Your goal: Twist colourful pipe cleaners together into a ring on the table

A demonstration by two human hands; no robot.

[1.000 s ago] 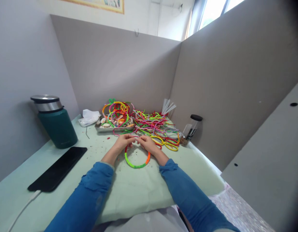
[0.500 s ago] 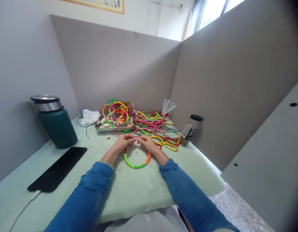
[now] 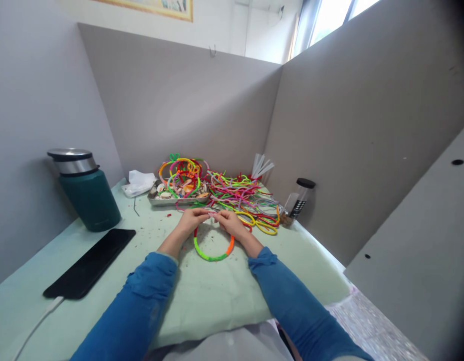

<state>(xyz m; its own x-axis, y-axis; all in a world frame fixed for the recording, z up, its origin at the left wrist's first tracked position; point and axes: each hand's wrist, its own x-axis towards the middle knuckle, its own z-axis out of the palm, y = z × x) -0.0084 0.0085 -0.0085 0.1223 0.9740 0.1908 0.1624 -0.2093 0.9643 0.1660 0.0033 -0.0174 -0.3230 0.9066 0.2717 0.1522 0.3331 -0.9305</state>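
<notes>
A ring of fuzzy pipe cleaner [image 3: 213, 258], coloured red, lime, green and orange, hangs between my hands over the green cloth. My left hand [image 3: 191, 223] pinches its far side, where a pale pink stretch shows between the fingertips. Close beside it, my right hand [image 3: 229, 222] pinches the same pink part from the other side. Fingers partly cover the upper left and upper right of the ring. Just beyond my right hand lie yellow pipe cleaner loops [image 3: 267, 228].
Behind my hands stands a metal tray [image 3: 179, 201] with shells and colourful pipe cleaner rings. A heap of pipe cleaners [image 3: 235, 188] lies right of it. A teal bottle [image 3: 89, 198] and black phone [image 3: 89, 263] are left; a clear black-lidded bottle [image 3: 299, 198] is right.
The hands and the ring stay almost in place. Only slight finger movement shows at the pink part.
</notes>
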